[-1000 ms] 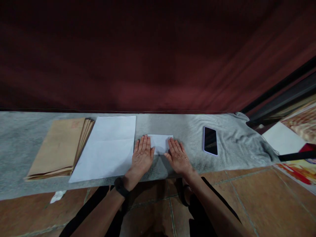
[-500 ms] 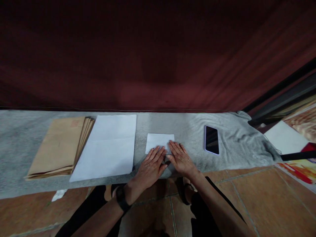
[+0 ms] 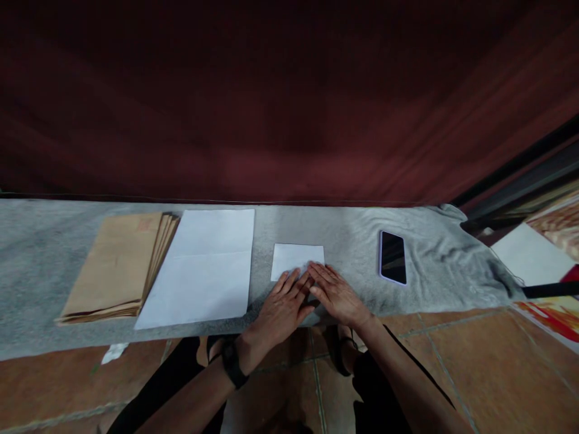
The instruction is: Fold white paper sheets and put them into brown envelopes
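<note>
Left hand [image 3: 281, 310], right hand [image 3: 337, 294] laid flat, grasping nothing, both touching near edge of small white paper [image 3: 295, 256]. Paper on tabletop [image 3: 350, 232], mostly forward of both, long axis left-right; neither hand nearer.

One left hand [image 3: 281, 312], one right hand [image 3: 338, 295]; two in all. One wristband [image 3: 234, 363]. One cloth [image 3: 348, 224]; on it, one small sheet [image 3: 292, 256] and one large sheet [image 3: 203, 268], two altogether. One phone [image 3: 393, 257]. Brown envelopes [image 3: 115, 259]: several, edges too blurred for exact count. One curtain [image 3: 253, 150]. Two legs [image 3: 165, 377]. One white scrap [image 3: 114, 352] on tiled floor [image 3: 488, 355]. One white panel [image 3: 529, 256] at far right.
</note>
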Action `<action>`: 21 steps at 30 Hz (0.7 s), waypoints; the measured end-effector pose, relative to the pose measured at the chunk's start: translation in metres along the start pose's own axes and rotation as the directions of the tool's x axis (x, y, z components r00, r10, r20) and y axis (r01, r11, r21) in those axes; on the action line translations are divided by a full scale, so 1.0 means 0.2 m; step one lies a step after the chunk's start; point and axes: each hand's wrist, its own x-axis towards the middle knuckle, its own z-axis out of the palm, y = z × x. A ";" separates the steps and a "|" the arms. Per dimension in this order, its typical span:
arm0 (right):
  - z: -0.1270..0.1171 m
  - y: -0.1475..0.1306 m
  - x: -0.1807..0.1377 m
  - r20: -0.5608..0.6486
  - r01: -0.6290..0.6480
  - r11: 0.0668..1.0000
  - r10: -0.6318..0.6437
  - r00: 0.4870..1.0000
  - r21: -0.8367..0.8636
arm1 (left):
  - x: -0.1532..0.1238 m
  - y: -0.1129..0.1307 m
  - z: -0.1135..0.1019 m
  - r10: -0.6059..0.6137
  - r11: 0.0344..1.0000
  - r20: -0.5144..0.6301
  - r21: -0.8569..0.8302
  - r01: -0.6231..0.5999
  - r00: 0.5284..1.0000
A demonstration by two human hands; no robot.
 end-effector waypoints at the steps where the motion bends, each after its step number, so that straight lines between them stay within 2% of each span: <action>1: 0.00 0.01 0.00 -0.010 -0.016 1.000 0.016 1.000 -0.004 | 0.00 0.00 0.00 0.000 1.000 0.002 0.003 0.000 1.000; 15: -0.01 0.03 -0.02 -0.080 -0.048 0.999 0.046 0.996 -0.022 | 0.14 0.00 0.03 -0.024 1.000 0.012 0.008 0.024 1.000; 21: 0.04 0.04 -0.03 -0.094 -0.064 0.997 0.059 0.994 -0.050 | 0.18 0.00 0.05 -0.047 0.999 0.024 0.024 0.046 0.999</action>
